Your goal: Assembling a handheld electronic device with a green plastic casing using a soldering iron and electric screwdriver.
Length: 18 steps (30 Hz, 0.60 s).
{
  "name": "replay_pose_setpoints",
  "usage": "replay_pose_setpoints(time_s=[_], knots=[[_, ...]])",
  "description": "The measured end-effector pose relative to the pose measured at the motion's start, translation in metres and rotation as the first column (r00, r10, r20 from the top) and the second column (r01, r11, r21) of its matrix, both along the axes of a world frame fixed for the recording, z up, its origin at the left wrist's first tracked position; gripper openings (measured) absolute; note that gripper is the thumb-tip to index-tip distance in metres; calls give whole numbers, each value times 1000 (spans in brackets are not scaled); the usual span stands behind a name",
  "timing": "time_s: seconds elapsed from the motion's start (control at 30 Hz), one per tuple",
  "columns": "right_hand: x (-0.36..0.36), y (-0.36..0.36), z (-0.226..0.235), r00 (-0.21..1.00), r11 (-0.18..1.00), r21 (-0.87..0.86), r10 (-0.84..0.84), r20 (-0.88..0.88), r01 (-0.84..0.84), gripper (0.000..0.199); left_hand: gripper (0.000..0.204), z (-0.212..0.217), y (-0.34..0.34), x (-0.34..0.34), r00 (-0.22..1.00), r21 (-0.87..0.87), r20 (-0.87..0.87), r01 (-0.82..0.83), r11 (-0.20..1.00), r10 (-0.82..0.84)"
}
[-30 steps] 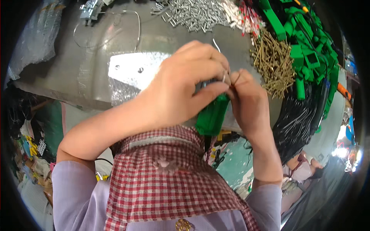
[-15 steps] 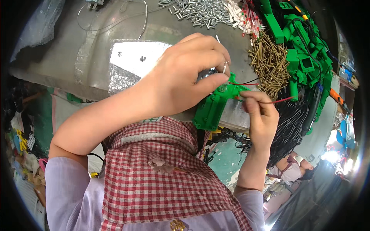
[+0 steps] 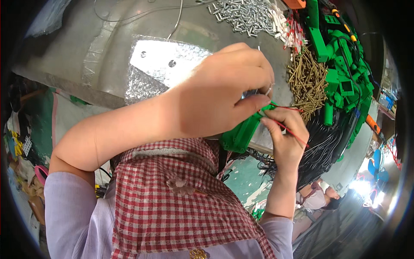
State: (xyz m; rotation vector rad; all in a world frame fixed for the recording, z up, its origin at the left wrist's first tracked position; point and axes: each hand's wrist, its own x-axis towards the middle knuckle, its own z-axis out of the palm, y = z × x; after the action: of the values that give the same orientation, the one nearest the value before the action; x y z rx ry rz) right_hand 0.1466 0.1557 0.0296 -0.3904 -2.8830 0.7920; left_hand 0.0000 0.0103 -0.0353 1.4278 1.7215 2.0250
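Observation:
A green plastic housing (image 3: 238,137) lies at the front edge of the metal table, its upper part hidden by my hands. My left hand (image 3: 228,88) is closed above it, the thumb at its top end. A thin white piece (image 3: 269,90) sticks out between the left fingers, and something shiny and bluish shows in the palm, too covered to name. Against the housing's right side, my right hand (image 3: 286,129) pinches a red wire (image 3: 293,134), whose free end points down to the right. Another red wire (image 3: 284,107) runs right from the housing's top.
A white plate with two holes (image 3: 157,62) lies on bubble wrap (image 3: 140,84) left of my hands. Beyond are piles of silver screws (image 3: 246,17) and brass-coloured screws (image 3: 307,80). Green plastic parts (image 3: 345,73) and black cables (image 3: 321,149) crowd the right. A person (image 3: 317,196) sits farther off.
Both hands have drawn closer together over the housing, hiding more of it. My right fingers have moved in to its upper end, and the red wire now slants downward. The view has shifted slightly.

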Motion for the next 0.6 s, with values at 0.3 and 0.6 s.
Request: replay_pose_setpoints(time_s=[0.3, 0.6], knots=[[-23, -16, 3, 988, 931, 333, 135, 76, -153, 17, 14, 1, -3, -3, 1000, -13, 9, 15, 1000, -15], [-14, -27, -11, 993, 945, 327, -66, 97, 30, 18, 13, 10, -4, 0, 996, -93, -9, 85, 992, -86]])
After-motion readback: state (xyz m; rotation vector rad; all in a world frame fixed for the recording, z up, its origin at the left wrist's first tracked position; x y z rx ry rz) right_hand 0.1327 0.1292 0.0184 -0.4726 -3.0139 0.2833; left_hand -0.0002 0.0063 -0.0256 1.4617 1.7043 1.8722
